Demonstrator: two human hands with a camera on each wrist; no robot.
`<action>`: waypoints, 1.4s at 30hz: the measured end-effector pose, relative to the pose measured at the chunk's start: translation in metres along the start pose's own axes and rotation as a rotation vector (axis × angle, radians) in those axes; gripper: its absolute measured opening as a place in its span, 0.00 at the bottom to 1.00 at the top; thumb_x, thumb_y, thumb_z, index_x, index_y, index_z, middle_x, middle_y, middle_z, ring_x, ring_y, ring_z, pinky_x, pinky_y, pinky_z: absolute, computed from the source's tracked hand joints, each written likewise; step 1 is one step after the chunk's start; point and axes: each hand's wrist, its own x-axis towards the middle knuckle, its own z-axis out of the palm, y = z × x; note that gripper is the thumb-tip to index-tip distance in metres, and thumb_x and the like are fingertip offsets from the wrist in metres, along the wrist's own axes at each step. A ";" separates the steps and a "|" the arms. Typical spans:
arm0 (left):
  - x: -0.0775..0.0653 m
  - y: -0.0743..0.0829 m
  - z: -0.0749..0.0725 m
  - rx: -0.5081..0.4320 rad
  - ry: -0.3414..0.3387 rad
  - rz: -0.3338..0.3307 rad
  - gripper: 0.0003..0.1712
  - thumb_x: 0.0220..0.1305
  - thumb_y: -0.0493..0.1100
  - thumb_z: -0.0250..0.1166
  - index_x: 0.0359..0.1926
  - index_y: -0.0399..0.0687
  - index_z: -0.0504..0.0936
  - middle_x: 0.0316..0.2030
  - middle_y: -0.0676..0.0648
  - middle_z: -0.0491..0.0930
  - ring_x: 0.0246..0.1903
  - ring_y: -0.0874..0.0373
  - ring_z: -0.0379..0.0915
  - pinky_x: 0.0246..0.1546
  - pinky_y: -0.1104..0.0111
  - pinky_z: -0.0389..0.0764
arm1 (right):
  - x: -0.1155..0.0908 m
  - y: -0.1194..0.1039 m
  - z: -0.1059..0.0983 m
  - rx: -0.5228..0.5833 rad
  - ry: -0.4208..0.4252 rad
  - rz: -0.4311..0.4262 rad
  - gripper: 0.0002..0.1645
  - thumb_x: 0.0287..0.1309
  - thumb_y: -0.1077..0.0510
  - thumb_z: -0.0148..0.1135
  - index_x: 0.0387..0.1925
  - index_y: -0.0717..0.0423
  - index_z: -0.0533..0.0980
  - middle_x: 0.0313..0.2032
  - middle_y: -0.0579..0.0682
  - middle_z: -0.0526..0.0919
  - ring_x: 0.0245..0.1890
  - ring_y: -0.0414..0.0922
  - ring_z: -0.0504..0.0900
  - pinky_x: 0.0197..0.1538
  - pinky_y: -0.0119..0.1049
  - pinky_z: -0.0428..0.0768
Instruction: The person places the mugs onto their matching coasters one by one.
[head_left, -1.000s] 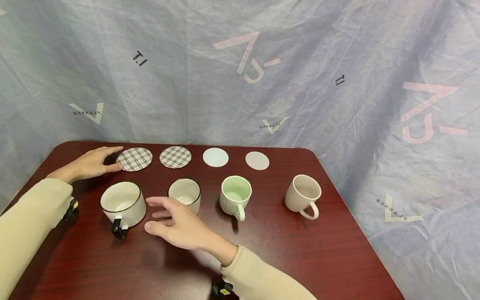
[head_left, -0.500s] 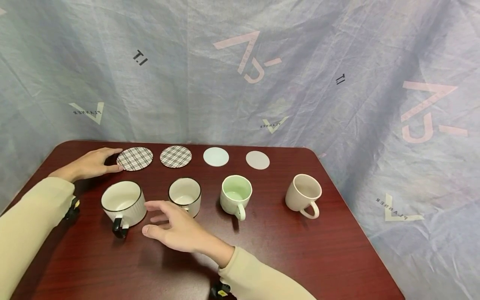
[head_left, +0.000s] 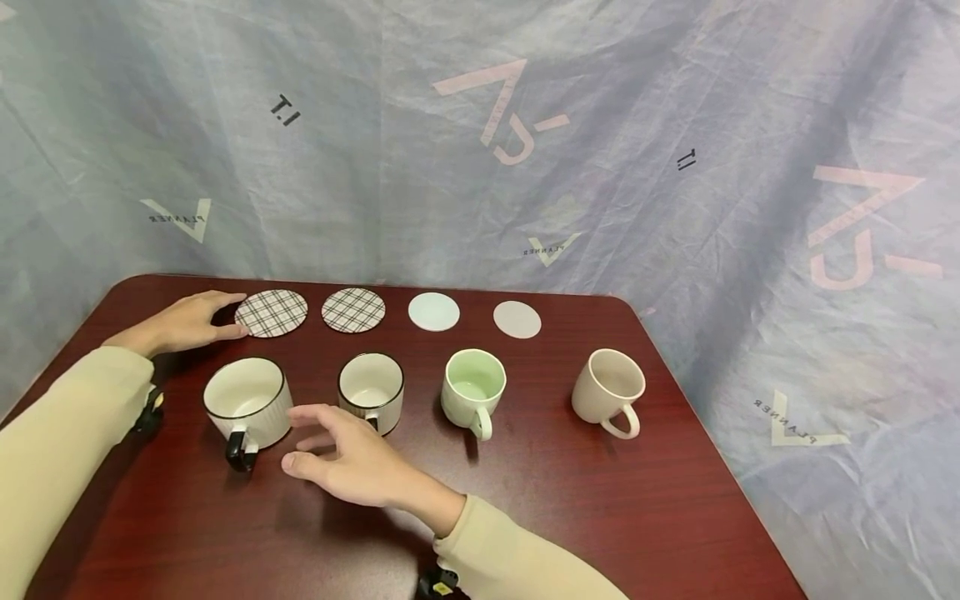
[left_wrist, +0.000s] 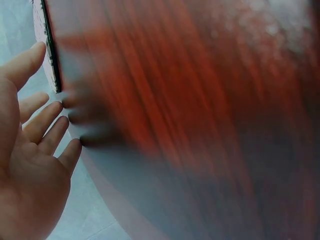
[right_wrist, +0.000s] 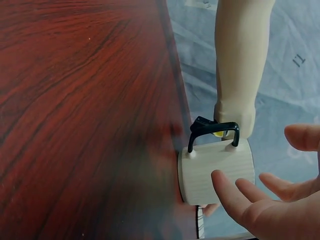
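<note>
My left hand (head_left: pixel 187 322) lies at the left edge of the leftmost plaid coaster (head_left: pixel 272 313), thumb and fingertips right at its rim. In the left wrist view, the fingers of that hand (left_wrist: pixel 42 170) are spread beside the thin dark-edged coaster (left_wrist: pixel 50 55). My right hand (head_left: pixel 352 458) hovers over the table with relaxed fingers and holds nothing. Its index fingertip is close to the right side of a ribbed white mug (head_left: pixel 251 408) with a black handle. Behind the right hand stands a smaller black-rimmed white mug (head_left: pixel 371 387), its handle partly hidden.
Further right stand a pale green mug (head_left: pixel 472 387) and a beige mug (head_left: pixel 606 387), handles toward me. Along the back lie a second plaid coaster (head_left: pixel 353 310), a pale blue coaster (head_left: pixel 433 312) and a light grey-pink one (head_left: pixel 517 319). A printed curtain (head_left: pixel 480 192) hangs behind the table.
My right hand has shifted slightly left and toward me, showing more of the smaller mug. The left hand stays by the plaid coaster, and the mugs and coasters keep their places.
</note>
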 end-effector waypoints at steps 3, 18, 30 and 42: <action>0.000 -0.001 0.000 0.013 -0.003 0.004 0.46 0.74 0.53 0.68 0.75 0.22 0.63 0.70 0.17 0.63 0.71 0.20 0.56 0.67 0.28 0.60 | 0.001 0.001 0.001 -0.001 -0.006 0.004 0.31 0.72 0.55 0.66 0.73 0.52 0.73 0.66 0.46 0.78 0.54 0.27 0.82 0.52 0.21 0.80; -0.001 0.003 0.001 0.008 -0.003 0.019 0.42 0.74 0.52 0.67 0.74 0.24 0.66 0.70 0.20 0.64 0.71 0.22 0.57 0.67 0.29 0.61 | 0.007 0.005 0.013 -0.036 -0.004 0.032 0.30 0.71 0.53 0.67 0.71 0.46 0.74 0.65 0.39 0.81 0.46 0.23 0.83 0.48 0.19 0.79; 0.000 0.004 -0.001 -0.018 -0.018 -0.007 0.43 0.73 0.52 0.68 0.74 0.24 0.65 0.70 0.18 0.62 0.70 0.20 0.57 0.66 0.28 0.60 | 0.013 0.008 0.025 -0.006 0.001 0.066 0.26 0.70 0.52 0.67 0.68 0.43 0.77 0.59 0.34 0.85 0.37 0.21 0.83 0.41 0.21 0.80; -0.001 0.003 0.000 -0.028 -0.017 -0.013 0.43 0.74 0.52 0.68 0.74 0.23 0.65 0.69 0.19 0.62 0.69 0.20 0.57 0.66 0.27 0.61 | 0.023 0.009 0.035 0.091 0.015 0.120 0.22 0.70 0.54 0.67 0.64 0.46 0.81 0.50 0.35 0.88 0.32 0.29 0.86 0.37 0.24 0.83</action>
